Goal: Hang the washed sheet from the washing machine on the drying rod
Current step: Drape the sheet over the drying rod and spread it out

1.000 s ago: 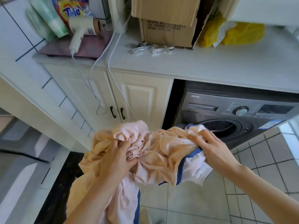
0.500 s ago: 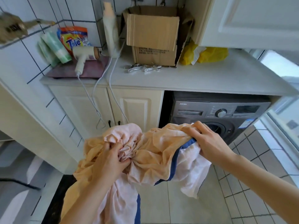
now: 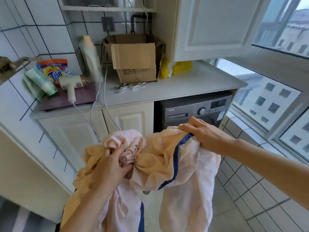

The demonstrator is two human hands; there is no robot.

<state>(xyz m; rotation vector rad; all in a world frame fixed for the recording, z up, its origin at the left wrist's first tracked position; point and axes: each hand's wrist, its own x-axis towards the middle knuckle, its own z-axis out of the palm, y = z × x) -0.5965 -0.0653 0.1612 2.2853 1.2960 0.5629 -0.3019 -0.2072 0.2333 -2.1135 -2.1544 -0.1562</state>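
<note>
Sheet (image 3: 155, 161), peach and pale pink with a navy stripe, hangs bunched in mid-air between both hands, clear of the washing machine (image 3: 195, 111) behind it. Left hand (image 3: 110, 168) has its fingers curled into a gathered wad, seemingly to keep the bulk off the floor. Right hand (image 3: 205, 133) clamps the stripe-edged hem higher up, probably seeking an edge to spread. No drying rod shows.

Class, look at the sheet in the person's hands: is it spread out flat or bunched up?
Bunched up. The sheet is gathered in crumpled folds between the left hand and right hand, with loose ends hanging below.
</note>
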